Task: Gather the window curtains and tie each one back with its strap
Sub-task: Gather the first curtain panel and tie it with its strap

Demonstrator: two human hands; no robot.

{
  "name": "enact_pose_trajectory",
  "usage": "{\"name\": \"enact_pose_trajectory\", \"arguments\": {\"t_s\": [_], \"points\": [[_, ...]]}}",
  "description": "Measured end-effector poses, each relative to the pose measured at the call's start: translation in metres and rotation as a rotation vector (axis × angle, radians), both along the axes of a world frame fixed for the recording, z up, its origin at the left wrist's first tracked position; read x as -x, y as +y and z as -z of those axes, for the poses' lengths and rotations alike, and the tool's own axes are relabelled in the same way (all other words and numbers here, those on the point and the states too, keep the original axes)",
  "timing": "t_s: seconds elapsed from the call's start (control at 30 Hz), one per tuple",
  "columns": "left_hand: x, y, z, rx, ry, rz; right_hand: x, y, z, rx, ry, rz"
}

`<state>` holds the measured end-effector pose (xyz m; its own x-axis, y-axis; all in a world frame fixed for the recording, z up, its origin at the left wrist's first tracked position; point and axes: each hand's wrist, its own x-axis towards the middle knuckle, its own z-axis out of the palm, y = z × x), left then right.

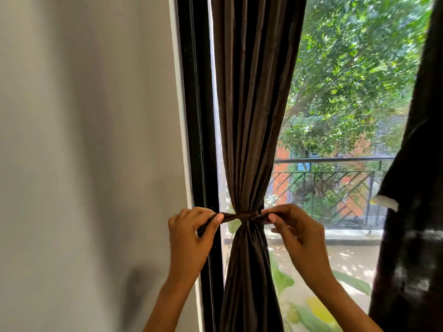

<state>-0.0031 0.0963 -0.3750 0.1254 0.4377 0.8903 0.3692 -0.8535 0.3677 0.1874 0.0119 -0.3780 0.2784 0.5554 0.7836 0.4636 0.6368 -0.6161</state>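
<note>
Curtains, two in view; work is on the left one. Noted left to right.

Grey wall [84,140], bare. Black window frame [196,116] runs down its edge.

Left hand [191,236]: fingers curled, thumb and forefinger pinching one end of the strap [244,216], drawn out toward the frame. Grip is near the tip, probably to keep tension while leaving length for the knot.

Brown curtain [251,104]: hangs just beside the frame, gathered into tight pleats and cinched to a narrow waist at the strap, flaring again below. Strap lies across the front of the waist, taut and level between the hands.

Right hand [294,231]: same pinch on the other strap end, pulled out the opposite way. Equal, opposed pull likely snugs the crossing without dragging the bundle sideways.

Judgement: first cinch made; whether a knot is finished I cannot tell.

Beyond the glass: balcony railing [335,161], trees.

Far right: second curtain [412,212], dark, bunched at mid-height by a white band [387,202]; how it is fastened is unclear.
</note>
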Motion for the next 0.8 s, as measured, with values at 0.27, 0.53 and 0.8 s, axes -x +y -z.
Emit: {"name": "enact_pose_trajectory", "arguments": {"t_s": [0.27,0.53,0.8], "points": [[0.001,0.0,0.003,0.026,-0.033,0.067,0.018,0.019,-0.002,-0.052,-0.083,0.147],[0.018,0.016,0.0,0.048,-0.07,-0.043,0.017,0.03,-0.006,-0.041,-0.229,0.194],[0.026,0.022,0.002,0.057,-0.06,-0.069,0.015,0.031,-0.006,-0.038,-0.255,0.221]]}}
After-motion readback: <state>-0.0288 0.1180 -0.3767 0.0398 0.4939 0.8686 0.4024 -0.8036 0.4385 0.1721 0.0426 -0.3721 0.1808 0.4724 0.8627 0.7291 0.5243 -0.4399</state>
